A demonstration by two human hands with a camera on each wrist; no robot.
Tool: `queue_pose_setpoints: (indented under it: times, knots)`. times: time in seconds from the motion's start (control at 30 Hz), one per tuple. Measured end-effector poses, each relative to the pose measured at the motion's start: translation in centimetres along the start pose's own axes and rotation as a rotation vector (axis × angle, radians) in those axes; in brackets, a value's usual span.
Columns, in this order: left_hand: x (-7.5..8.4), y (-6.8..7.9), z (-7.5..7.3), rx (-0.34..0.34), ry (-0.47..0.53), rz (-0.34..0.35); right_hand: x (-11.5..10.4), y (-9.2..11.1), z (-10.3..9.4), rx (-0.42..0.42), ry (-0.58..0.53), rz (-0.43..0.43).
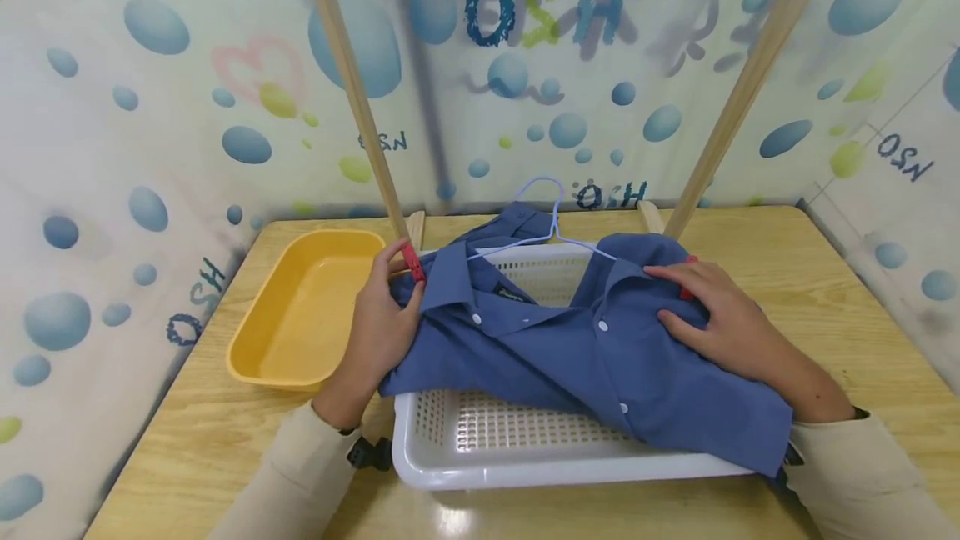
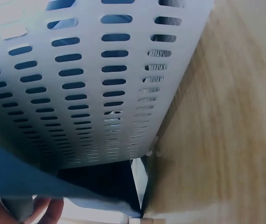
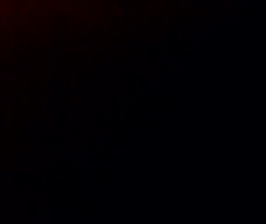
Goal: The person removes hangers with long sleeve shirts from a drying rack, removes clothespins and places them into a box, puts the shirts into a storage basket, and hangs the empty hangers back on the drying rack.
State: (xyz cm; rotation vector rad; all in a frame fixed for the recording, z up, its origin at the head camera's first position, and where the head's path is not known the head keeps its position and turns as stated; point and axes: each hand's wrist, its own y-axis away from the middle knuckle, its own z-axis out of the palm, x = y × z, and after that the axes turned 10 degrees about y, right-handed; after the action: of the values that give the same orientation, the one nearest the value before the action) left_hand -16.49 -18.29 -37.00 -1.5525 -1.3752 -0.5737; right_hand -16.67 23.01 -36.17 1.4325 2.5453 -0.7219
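In the head view a blue button shirt [image 1: 532, 340] hangs on a light-blue wire hanger [image 1: 554, 227] and lies across a white perforated basket [image 1: 480, 477]. My left hand [image 1: 378, 315] pinches a red clothespin [image 1: 412, 263] at the shirt's left shoulder. At the other shoulder my right hand [image 1: 731, 319] rests on the cloth with index finger and thumb spread. A second red clothespin [image 1: 687, 294] shows partly behind that index finger. The left wrist view catches the basket's slotted side [image 2: 93, 70] and the shirt's edge [image 2: 25, 177]. The right wrist view is dark.
A yellow tub [image 1: 258, 307] stands left of the basket on the wooden table [image 1: 847, 307]. Two slanting wooden poles [image 1: 352, 82] rise behind the basket, one on each side. A patterned wall sheet [image 1: 465, 123] closes off the back.
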Motion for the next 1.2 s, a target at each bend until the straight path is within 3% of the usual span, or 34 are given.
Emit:
queue_pose_setpoints:
  times: [0.2, 0.73, 1.2]
  knots:
    - [-0.11, -0.24, 0.26, 0.016, -0.06, 0.036, -0.01, 0.19, 0.26, -0.01, 0.028, 0.016]
    - [-0.23, -0.47, 0.16, 0.063, -0.049, 0.133, 0.0, 0.12, 0.02, 0.001, 0.009, 0.015]
    - [-0.41, -0.56, -0.01, 0.06, 0.04, 0.084, 0.1, 0.08, 0.13, -0.008, 0.007, 0.024]
